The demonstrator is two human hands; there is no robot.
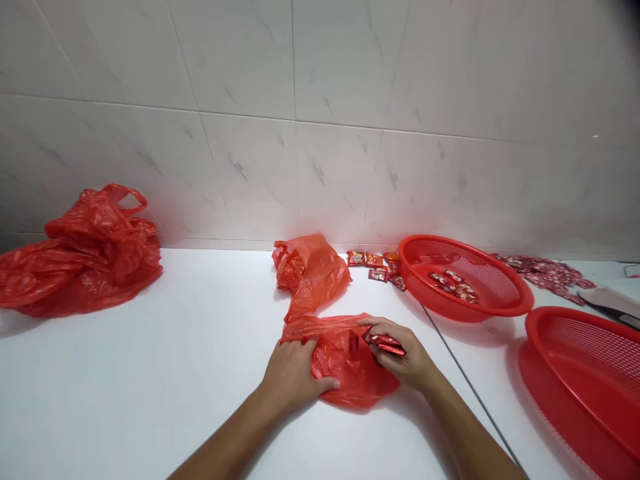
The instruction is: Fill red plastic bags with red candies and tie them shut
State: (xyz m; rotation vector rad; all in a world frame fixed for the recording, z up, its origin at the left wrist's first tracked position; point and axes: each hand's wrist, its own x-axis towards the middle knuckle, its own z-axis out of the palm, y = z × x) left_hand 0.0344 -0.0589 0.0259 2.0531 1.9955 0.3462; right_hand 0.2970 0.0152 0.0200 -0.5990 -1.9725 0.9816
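Note:
My left hand (293, 377) lies on a red plastic carrier bag (350, 373), its fingers gripping the bag's near edge. My right hand (400, 353) pinches a few red foil packets (387, 345) at the bag's opening. The far part of this bag (310, 273) stretches back across the white counter (150, 373) in a crumpled orange-red bunch. Part of the bag's inside is hidden by my hands.
A crumpled red bag (85, 253) sits at the far left by the tiled wall (300, 80). Small snack packets (373, 265) lie at the back. Red mesh baskets (463, 277) (585, 393) stand to the right, the first holding packets. More packets (545, 277) are heaped behind them.

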